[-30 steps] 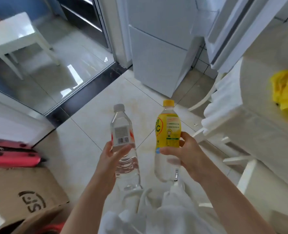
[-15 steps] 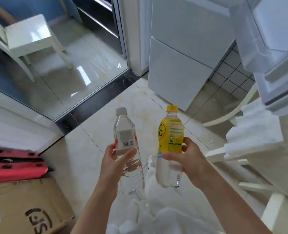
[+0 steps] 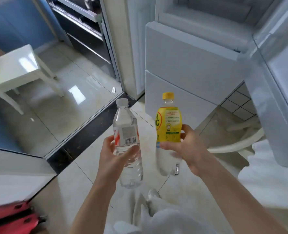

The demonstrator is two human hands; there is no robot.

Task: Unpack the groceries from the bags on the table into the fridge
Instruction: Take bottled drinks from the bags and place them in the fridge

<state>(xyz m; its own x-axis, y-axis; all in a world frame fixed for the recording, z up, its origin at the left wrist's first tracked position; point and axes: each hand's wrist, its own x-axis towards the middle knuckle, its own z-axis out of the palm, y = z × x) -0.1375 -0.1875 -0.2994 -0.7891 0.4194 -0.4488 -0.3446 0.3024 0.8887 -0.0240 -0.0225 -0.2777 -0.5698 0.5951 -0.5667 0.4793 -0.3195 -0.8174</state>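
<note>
Fridge (image 3: 187, 65): white, ahead, upper door swung open at right.
Clear water bottle (image 3: 127, 132): upright, over the floor tiles, gripped low in left hand (image 3: 113, 157), fingers wrapped round.
Yellow-labelled bottle (image 3: 168, 125): upright just beside it, held in right hand (image 3: 187, 149), fingers curled round.

Both forearms bare up to bottom edge of view, no sleeves showing. Left hand (image 3: 113, 159) and right hand (image 3: 188, 149) bare: no gloves, no rings, no watch or band at either wrist. Fingers (image 3: 167, 146) bare too, nails short and plain. Legs in loose pale trousers (image 3: 158, 220), off-white, soft fabric bunched in folds down front. One pale shoe (image 3: 153, 194) pokes out below trouser hem, rounded toe, light colour like trousers. No markings or print visible on clothing.
</note>
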